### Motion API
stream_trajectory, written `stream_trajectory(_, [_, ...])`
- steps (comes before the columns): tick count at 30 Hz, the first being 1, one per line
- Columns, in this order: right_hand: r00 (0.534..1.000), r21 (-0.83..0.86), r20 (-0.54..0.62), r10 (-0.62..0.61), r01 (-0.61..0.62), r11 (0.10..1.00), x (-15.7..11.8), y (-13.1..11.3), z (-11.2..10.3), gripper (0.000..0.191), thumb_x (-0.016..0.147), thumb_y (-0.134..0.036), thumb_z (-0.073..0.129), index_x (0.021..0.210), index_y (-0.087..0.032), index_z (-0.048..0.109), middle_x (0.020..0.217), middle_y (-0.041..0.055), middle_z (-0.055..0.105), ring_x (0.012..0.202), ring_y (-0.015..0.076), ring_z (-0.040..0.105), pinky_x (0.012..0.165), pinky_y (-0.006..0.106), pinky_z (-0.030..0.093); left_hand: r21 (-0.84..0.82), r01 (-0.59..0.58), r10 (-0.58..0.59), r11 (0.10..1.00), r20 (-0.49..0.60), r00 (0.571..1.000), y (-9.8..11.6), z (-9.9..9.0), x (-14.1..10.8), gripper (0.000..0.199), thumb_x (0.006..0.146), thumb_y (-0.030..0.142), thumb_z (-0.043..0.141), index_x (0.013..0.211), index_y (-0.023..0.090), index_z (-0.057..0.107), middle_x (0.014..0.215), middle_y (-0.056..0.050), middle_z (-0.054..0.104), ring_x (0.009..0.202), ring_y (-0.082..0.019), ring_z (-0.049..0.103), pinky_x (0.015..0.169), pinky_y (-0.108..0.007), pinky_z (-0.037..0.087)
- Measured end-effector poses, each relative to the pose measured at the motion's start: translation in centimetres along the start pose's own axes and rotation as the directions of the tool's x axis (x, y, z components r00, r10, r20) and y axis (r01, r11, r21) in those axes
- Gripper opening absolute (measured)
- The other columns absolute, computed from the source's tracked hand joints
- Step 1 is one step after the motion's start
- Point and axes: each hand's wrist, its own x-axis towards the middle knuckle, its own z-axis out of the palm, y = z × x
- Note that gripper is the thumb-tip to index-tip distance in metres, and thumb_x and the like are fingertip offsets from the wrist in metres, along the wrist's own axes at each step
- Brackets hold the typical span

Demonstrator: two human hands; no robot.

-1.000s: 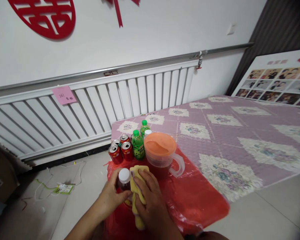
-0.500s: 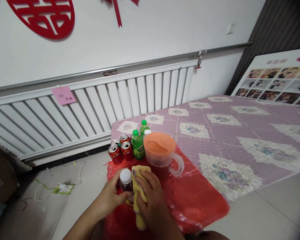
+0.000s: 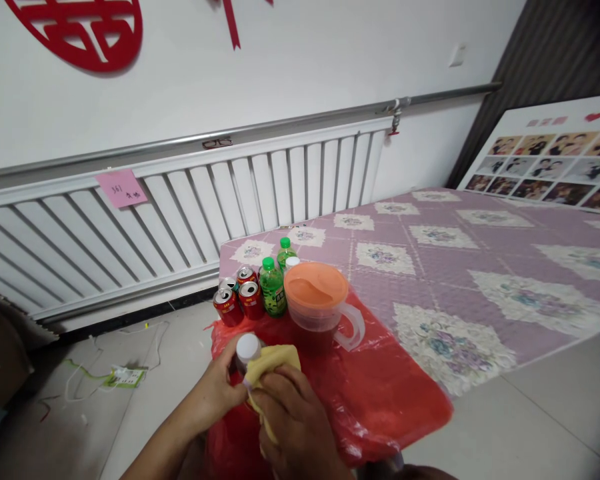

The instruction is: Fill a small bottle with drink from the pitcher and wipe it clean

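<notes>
My left hand [image 3: 219,385] is wrapped round a bottle with a white cap [image 3: 249,347], whose body is mostly covered by my fingers and a cloth. My right hand [image 3: 293,410] grips the folded yellow cloth [image 3: 276,359] and presses it against the bottle's right side. Under both hands lies a red plastic sheet [image 3: 380,393]. Just beyond them stands a clear plastic pitcher [image 3: 310,321] with an orange lid [image 3: 316,285] and dark liquid inside. To its left are a green-capped bottle [image 3: 273,290] and several red drink cans [image 3: 229,307].
A second green-capped bottle [image 3: 286,252] stands behind, near another white cap [image 3: 292,262]. A floral purple cover [image 3: 395,260] spreads to the right. The white radiator [image 3: 240,193] runs along the wall. Cords and a green-edged label [image 3: 125,377] lie on the floor at left.
The yellow cloth has shifted up and left, now lying over the bottle's upper right side just below the cap. My right hand moved with it. My left hand keeps its hold.
</notes>
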Motion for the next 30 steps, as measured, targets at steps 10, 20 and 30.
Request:
stream_trajectory(10, [0.916,0.21,-0.046,0.4,-0.382,0.9,-1.1,3.9,1.7,0.045,0.075,-0.005,0.052,0.114,-0.023,0.066,0.119,0.0095,0.063,0.115,0.0242,0.059,0.099,0.042,0.052,0.03,0.063,-0.064,0.998,0.038,0.997,1.0,-0.4,0.0,0.077,0.066,0.002,0.061,0.139,0.021,0.041,0.137,-0.009,0.056,0.127,-0.026,0.052,0.112,-0.04,0.037])
stream_trajectory(20, [0.779,0.323,0.111,0.617,-0.615,0.719,-1.8,6.4,3.2,0.041,0.074,-0.005,0.051,0.105,-0.022,0.072,0.118,0.0089,0.07,0.112,0.0228,0.066,0.099,0.043,0.053,0.073,0.075,-0.071,0.995,-0.067,0.995,-0.9,0.7,-0.6,0.069,0.077,0.032,0.074,0.138,0.02,0.043,0.133,-0.012,0.058,0.122,-0.031,0.054,0.108,-0.044,0.04])
stream_trajectory(30, [0.928,0.303,-0.068,0.366,-0.33,0.894,-1.3,4.4,1.4,0.044,0.082,-0.008,0.053,0.12,-0.025,0.064,0.126,0.0104,0.062,0.121,0.0237,0.059,0.102,0.044,0.052,0.094,0.097,-0.077,0.991,-0.193,0.978,-1.0,0.3,-0.5,0.081,0.07,0.026,0.077,0.142,0.024,0.041,0.133,-0.01,0.059,0.12,-0.029,0.057,0.105,-0.041,0.044])
